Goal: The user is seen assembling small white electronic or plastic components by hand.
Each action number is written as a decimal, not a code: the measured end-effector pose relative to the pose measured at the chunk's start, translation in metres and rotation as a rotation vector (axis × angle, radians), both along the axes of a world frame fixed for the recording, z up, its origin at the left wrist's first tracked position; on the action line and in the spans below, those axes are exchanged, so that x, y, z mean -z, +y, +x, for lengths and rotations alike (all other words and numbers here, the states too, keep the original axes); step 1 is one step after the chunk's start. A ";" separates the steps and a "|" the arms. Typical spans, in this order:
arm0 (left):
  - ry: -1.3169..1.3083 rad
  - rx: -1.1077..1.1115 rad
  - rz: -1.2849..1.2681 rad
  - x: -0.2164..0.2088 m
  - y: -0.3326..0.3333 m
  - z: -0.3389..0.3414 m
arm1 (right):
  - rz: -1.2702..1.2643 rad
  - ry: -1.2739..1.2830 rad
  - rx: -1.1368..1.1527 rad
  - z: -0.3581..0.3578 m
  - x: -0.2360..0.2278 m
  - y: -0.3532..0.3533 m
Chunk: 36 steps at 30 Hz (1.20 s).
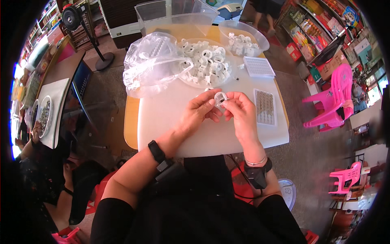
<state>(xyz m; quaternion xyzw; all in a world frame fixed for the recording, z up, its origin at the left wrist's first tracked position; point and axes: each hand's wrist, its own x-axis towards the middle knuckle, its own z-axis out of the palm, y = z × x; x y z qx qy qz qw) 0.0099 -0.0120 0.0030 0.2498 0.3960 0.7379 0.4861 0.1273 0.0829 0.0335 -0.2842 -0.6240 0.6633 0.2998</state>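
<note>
Over the white tabletop (170, 118), my two hands meet around a small white plastic ring (220, 97). My left hand (201, 107) pinches its left side between thumb and fingers. From the other side my right hand (240, 110) grips it, thumb and forefinger at a small dark spot on the ring. What that spot is, I cannot make out. Just beyond my hands lies a pile of similar white plastic parts (207, 61) on a clear round tray. To the right of my right hand is a flat tray with rows of small round pieces (265, 107).
A crumpled clear plastic bag (150, 67) covers the table's far left. A clear bowl (260, 42) of white parts and a white gridded tray (258, 67) stand far right. Behind is a clear bin (174, 14). Another person's hand (36, 131) is at the left, near pink chairs' opposite side.
</note>
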 end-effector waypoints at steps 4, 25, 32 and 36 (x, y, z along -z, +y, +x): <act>0.007 0.130 0.083 0.007 -0.002 -0.007 | -0.021 0.035 0.028 0.009 -0.005 -0.019; -0.194 0.471 0.197 0.002 -0.007 -0.013 | 0.025 0.136 0.146 0.022 -0.015 -0.042; -0.238 0.530 0.222 0.005 -0.006 -0.014 | 0.232 0.079 0.172 0.028 -0.021 -0.050; -0.238 0.556 0.228 0.003 -0.006 -0.013 | 0.251 0.052 0.179 0.035 -0.018 -0.047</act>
